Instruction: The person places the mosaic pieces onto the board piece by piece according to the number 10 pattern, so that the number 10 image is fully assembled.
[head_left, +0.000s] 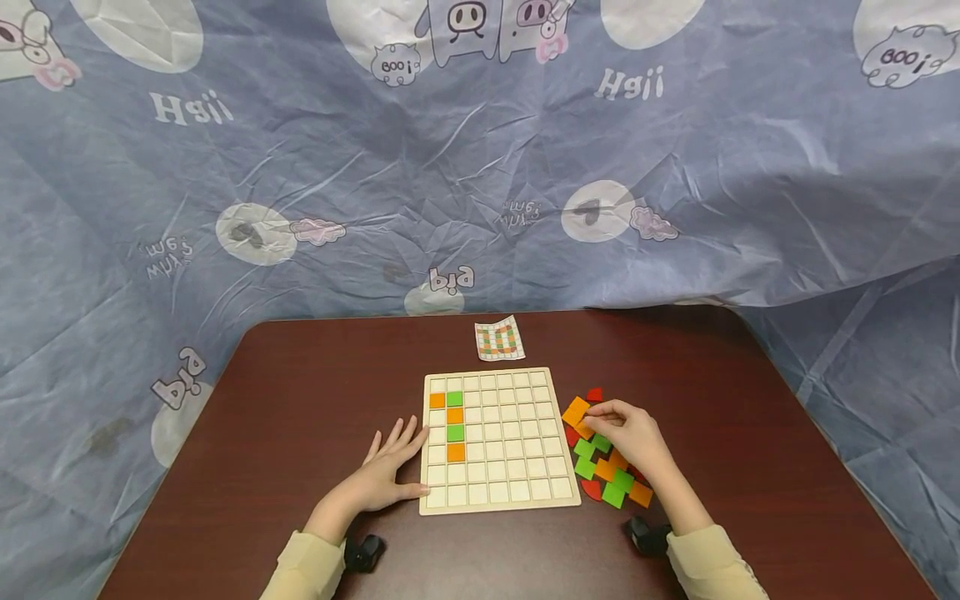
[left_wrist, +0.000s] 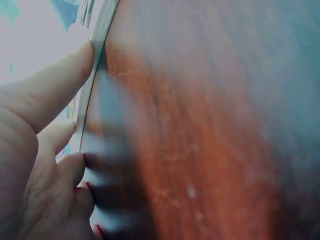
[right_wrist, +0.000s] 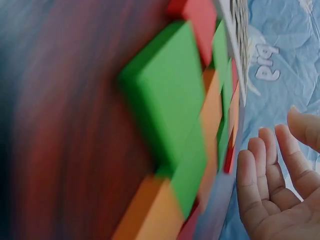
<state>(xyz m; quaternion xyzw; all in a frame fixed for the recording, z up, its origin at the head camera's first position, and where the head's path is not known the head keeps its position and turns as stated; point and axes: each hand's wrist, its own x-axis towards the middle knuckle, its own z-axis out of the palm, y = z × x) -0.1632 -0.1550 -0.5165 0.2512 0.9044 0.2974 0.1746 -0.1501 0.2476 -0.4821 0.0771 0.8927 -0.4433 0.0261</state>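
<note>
A pale wooden grid board [head_left: 510, 442] lies on the table, with orange and green squares such as a green square [head_left: 455, 432] set in its two left columns. My left hand [head_left: 386, 475] rests at the board's left edge, fingers spread and thumb touching the rim; the left wrist view shows the thumb [left_wrist: 60, 82] against that edge. To the right of the board, my right hand [head_left: 630, 433] hovers over a loose pile, thumb and index finger close to an orange tile [head_left: 576, 411]. In the right wrist view nothing shows between its fingertips, above a green tile [right_wrist: 170, 90].
A small card with a coloured grid pattern [head_left: 499, 340] lies beyond the board. Red pieces [head_left: 592, 489] and other orange and green tiles are heaped right of the board. A patterned blue cloth [head_left: 420, 167] hangs behind the dark table [head_left: 322, 375].
</note>
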